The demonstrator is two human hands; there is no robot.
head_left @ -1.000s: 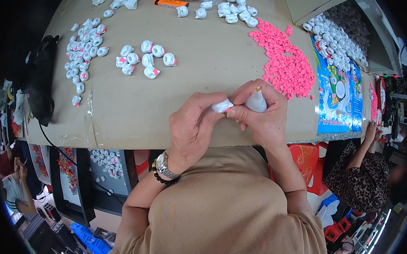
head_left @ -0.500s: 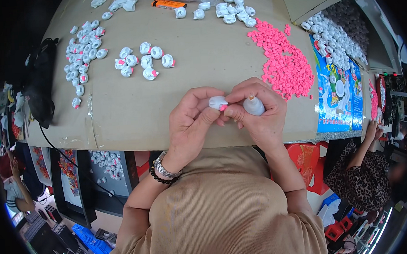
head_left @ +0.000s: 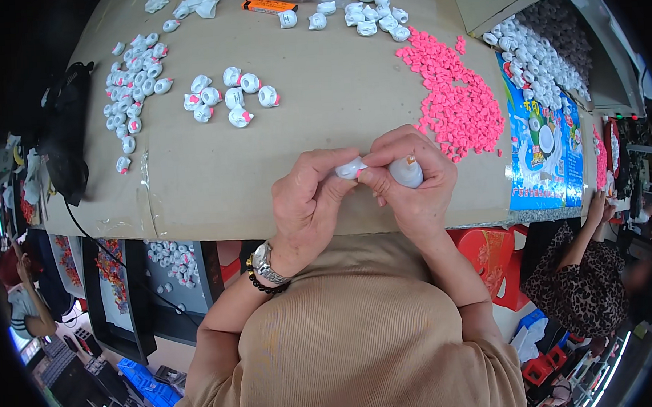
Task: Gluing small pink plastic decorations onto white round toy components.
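Note:
My left hand (head_left: 306, 204) pinches a small white rounded piece (head_left: 348, 168) between thumb and fingers, above the near part of the table. A tiny pink piece (head_left: 360, 174) sits at its right side, where my right thumb and forefinger touch it. Tucked in the palm of my right hand (head_left: 424, 203) is a small whitish squeeze bottle (head_left: 406, 174) with a brownish nozzle tip, pointing up. Beyond my hands lies a small group of white pieces (head_left: 235, 98), several with pink parts on them. A spread of loose pink pieces (head_left: 467, 106) lies to the right.
More white pieces (head_left: 135, 81) cluster at the left, others (head_left: 376, 16) at the far edge near an orange box (head_left: 269, 6). A blue printed sheet (head_left: 546, 157) and a heap of white pieces (head_left: 538, 63) are at right. An open drawer (head_left: 178, 304) sits below left; a person (head_left: 580, 280) works at right.
The white piece has tilted in my left fingers, so its pink part shows less. My right thumb and forefinger stay against it, and the bottle has shifted only slightly.

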